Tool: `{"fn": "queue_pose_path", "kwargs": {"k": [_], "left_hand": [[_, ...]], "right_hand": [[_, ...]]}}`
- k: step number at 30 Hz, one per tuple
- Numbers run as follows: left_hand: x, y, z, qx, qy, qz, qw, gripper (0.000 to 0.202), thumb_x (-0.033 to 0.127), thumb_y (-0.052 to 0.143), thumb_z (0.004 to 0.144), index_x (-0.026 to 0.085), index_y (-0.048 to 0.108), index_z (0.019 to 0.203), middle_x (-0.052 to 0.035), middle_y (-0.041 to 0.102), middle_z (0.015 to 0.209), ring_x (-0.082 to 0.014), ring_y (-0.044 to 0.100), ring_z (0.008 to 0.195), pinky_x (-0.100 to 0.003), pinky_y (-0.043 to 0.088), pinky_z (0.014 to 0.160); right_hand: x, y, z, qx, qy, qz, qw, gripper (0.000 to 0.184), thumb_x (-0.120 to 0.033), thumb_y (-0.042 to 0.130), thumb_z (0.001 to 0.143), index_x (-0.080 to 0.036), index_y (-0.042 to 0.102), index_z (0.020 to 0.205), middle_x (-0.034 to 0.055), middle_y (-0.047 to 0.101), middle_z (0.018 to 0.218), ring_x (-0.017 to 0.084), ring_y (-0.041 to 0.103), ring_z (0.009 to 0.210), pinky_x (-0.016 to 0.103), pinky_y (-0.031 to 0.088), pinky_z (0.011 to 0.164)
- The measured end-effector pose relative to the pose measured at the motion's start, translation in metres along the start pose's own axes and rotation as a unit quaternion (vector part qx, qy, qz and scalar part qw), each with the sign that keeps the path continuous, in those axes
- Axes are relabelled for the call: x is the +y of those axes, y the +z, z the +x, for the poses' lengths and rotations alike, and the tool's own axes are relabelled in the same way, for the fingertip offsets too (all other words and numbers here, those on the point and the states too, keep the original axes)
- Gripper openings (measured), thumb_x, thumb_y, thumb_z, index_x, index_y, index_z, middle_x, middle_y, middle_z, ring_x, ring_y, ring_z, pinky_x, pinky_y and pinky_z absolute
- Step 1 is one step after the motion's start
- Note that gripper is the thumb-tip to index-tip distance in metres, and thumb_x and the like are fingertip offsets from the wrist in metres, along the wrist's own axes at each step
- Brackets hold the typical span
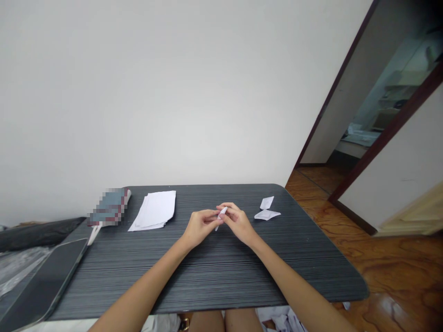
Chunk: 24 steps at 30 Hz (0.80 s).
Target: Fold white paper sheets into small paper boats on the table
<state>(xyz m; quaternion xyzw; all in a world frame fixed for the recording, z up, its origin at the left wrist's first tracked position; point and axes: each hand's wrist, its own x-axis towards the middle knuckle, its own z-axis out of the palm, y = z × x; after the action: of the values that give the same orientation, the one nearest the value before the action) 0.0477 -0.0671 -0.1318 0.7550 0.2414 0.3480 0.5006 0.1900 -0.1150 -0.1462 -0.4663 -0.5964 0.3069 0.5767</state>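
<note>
Near the middle of the dark table, my left hand and my right hand meet around a small folded piece of white paper. The fingers and thumbs of both hands pinch it, and they hide much of its shape. A narrow white tip pokes out below, between the thumbs. To the right of my right hand lie two folded white paper pieces, one diamond-like and one wider with pointed ends.
A stack of white paper sheets lies at the back left of the table. Beside it is a blurred-out packet. A dark flat panel, perhaps a tablet, lies at the left edge. A wall stands behind.
</note>
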Motion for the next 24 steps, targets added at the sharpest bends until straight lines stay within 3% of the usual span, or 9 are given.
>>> {"fn": "queue_pose_path", "kwargs": {"k": [5, 11, 17, 21, 24], "left_hand": [[0.0028, -0.0010, -0.0004, 0.007, 0.006, 0.020, 1.000, 0.036, 0.032, 0.058, 0.069, 0.012, 0.062, 0.098, -0.0074, 0.065, 0.095, -0.0203, 0.061, 0.082, -0.028, 0.049, 0.074], [-0.0042, -0.0003, -0.0001, 0.010, -0.027, 0.000, 1.000, 0.039, 0.033, 0.058, 0.069, 0.010, 0.060, 0.100, -0.0076, 0.065, 0.094, -0.0221, 0.061, 0.083, -0.031, 0.049, 0.076], [-0.0011, 0.0032, -0.0018, 0.044, -0.008, 0.034, 0.998, 0.037, 0.032, 0.050, 0.075, 0.012, 0.058, 0.104, -0.0079, 0.063, 0.099, -0.0203, 0.061, 0.084, -0.029, 0.049, 0.075], [0.0012, 0.0034, -0.0027, 0.035, 0.022, 0.093, 0.995, 0.034, 0.030, 0.046, 0.078, 0.017, 0.057, 0.107, -0.0053, 0.064, 0.098, -0.0193, 0.061, 0.083, -0.032, 0.048, 0.077], [-0.0017, 0.0019, -0.0008, 0.019, -0.021, 0.017, 0.999, 0.037, 0.031, 0.045, 0.078, 0.016, 0.054, 0.111, -0.0055, 0.066, 0.089, -0.0185, 0.063, 0.074, -0.034, 0.051, 0.071]], "right_hand": [[-0.0022, -0.0002, -0.0010, -0.021, -0.018, -0.054, 0.998, 0.029, -0.033, 0.044, 0.080, -0.018, 0.059, 0.101, 0.0077, 0.046, 0.104, 0.017, 0.046, 0.100, 0.030, 0.039, 0.085], [-0.0010, 0.0009, -0.0017, -0.018, -0.018, -0.089, 0.996, 0.029, -0.030, 0.040, 0.082, -0.019, 0.058, 0.103, 0.0080, 0.047, 0.105, 0.017, 0.047, 0.098, 0.029, 0.040, 0.082], [-0.0034, 0.0066, -0.0046, 0.035, -0.011, -0.151, 0.988, 0.025, -0.018, 0.045, 0.076, -0.017, 0.062, 0.094, 0.0082, 0.049, 0.097, 0.012, 0.052, 0.068, 0.026, 0.045, 0.061], [-0.0059, 0.0065, -0.0067, 0.036, -0.002, -0.141, 0.989, 0.028, -0.020, 0.040, 0.079, -0.019, 0.061, 0.097, 0.0078, 0.049, 0.094, 0.008, 0.048, 0.052, 0.025, 0.044, 0.051], [-0.0050, 0.0043, -0.0062, 0.035, 0.003, -0.082, 0.996, 0.031, -0.023, 0.040, 0.080, -0.022, 0.057, 0.106, 0.0085, 0.045, 0.103, 0.006, 0.048, 0.049, 0.025, 0.044, 0.049]]}}
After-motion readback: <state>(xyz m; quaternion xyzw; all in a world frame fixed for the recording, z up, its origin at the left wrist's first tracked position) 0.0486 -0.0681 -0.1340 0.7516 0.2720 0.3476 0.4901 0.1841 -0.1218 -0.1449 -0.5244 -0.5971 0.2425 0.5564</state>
